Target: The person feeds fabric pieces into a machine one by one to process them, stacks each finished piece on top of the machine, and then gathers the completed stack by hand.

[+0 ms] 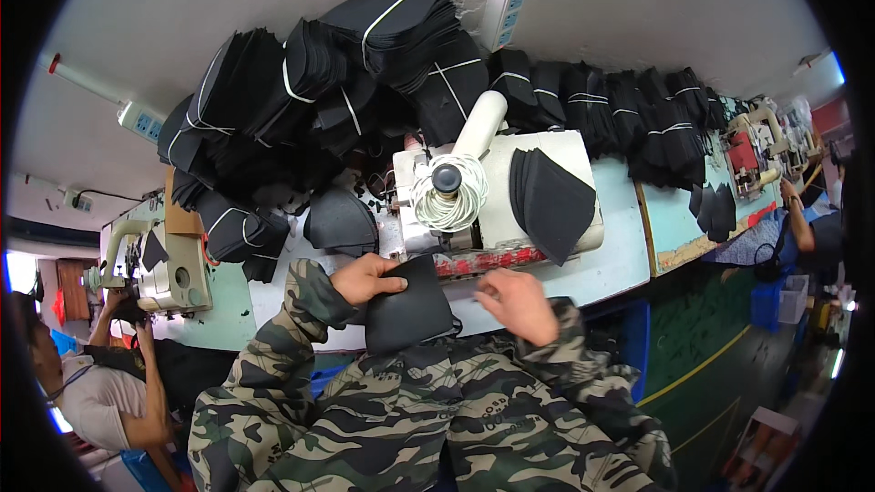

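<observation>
My left hand (366, 280) is closed on a black fabric piece (408, 310), thumb on top, and the piece hangs over my lap in front of the table edge. To its right, my right hand (521, 302) is held apart from the piece with its fingers curled and pinched together. Whether something small sits between those fingertips, I cannot tell. Just beyond both hands stands a white sewing machine (583, 210) with a bundle of white loops (447, 205) hung on it. Several black leaf-shaped pieces (551, 205) lie fanned on the machine.
Behind the machine rise tied stacks of black pieces (392, 32). A rounded black stack (342, 221) sits left of the machine on the white table (624, 237). People work at other sewing machines (173, 273) on both sides. A power strip (507, 5) hangs above.
</observation>
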Demonstrator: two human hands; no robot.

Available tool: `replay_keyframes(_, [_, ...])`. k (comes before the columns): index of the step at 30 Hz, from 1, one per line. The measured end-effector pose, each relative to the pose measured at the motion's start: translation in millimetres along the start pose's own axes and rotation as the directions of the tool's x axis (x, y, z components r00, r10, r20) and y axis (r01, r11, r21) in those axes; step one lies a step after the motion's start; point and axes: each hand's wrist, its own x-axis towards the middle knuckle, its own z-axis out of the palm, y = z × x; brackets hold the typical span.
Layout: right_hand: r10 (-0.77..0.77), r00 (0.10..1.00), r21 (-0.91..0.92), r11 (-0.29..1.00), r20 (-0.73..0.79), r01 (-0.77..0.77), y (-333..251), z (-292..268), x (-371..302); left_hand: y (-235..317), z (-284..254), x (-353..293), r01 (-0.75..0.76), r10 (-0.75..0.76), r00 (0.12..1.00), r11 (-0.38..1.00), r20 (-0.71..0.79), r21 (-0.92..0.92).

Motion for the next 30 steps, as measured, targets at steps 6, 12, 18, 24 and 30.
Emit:
replay_keyframes(6, [0.108, 0.962, -0.078, 0.988, -0.251, -0.131, -15.4, 32.9, 45.4, 17.5, 10.5, 10.5, -0.103, 0.125, 0.988, 0.971, -0.091, 0.215])
replay_keyframes(12, [0.171, 0.905, -0.124, 0.964, -0.39, -0.236, -0.5, 4.8, 61.4, 17.4, -59.1, -10.9, 0.057, 0.067, 0.886, 0.967, -0.459, 0.25])
replay_keyframes(18, [0.056, 0.963, -0.068, 0.995, -0.264, -0.076, -13.8, 22.0, 55.1, 7.6, 3.4, 3.0, -0.053, 0.062, 0.997, 0.984, -0.048, 0.168])
replay_keyframes(24, [0.133, 0.969, 0.119, 0.987, -0.207, -0.11, -14.6, 3.4, 43.3, -0.6, 8.5, 24.6, 0.058, -0.091, 0.972, 0.986, -0.217, -0.153])
replay_keyframes(30, [0.138, 0.966, 0.144, 0.984, -0.22, -0.108, -12.8, -2.5, 43.0, -10.3, -7.6, 41.3, 0.051, -0.047, 0.98, 0.999, -0.196, 0.011])
